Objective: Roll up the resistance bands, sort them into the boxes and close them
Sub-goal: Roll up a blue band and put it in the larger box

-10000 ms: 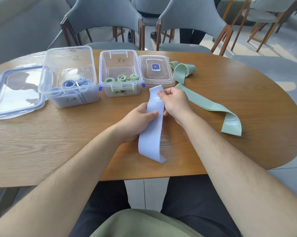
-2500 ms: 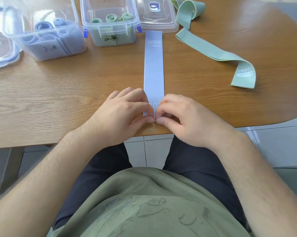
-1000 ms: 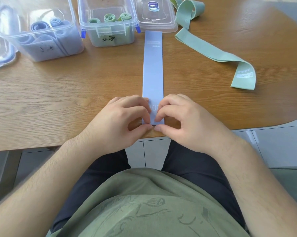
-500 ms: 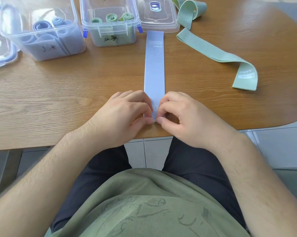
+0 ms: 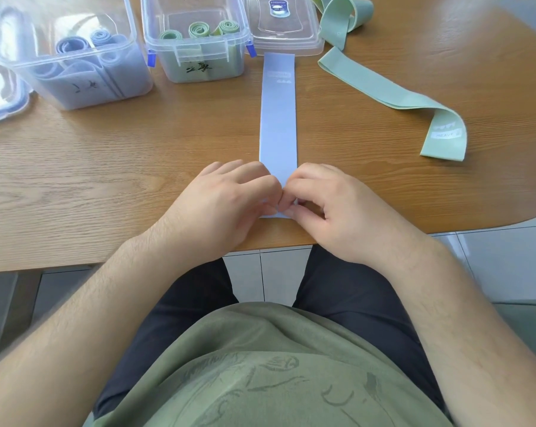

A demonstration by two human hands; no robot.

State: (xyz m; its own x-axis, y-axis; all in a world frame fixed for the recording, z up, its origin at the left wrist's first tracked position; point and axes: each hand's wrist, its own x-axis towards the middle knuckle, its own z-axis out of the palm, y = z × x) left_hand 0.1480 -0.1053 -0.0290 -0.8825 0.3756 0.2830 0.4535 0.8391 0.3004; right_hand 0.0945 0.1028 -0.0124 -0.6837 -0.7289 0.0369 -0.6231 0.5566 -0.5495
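Note:
A light blue resistance band [image 5: 278, 112] lies flat and straight on the wooden table [image 5: 106, 186], running away from me. My left hand [image 5: 226, 204] and my right hand [image 5: 331, 208] meet at its near end, fingertips pinching and curling that end. A clear box [image 5: 75, 53] at the far left holds rolled blue bands. Another clear box [image 5: 198, 41] beside it holds rolled green bands. Two green bands lie unrolled at the right: a long flat one [image 5: 393, 97] and a looped one [image 5: 340, 13] behind it.
A clear lid [image 5: 283, 26] lies right of the green box, touching the blue band's far end. A blue-rimmed lid [image 5: 1, 97] lies at the far left edge. The table's near edge runs just under my hands.
Ten seconds ago I held the blue band up in the air; now it lies flat. Over the last second my fingers have stayed at its near end, curling it slightly.

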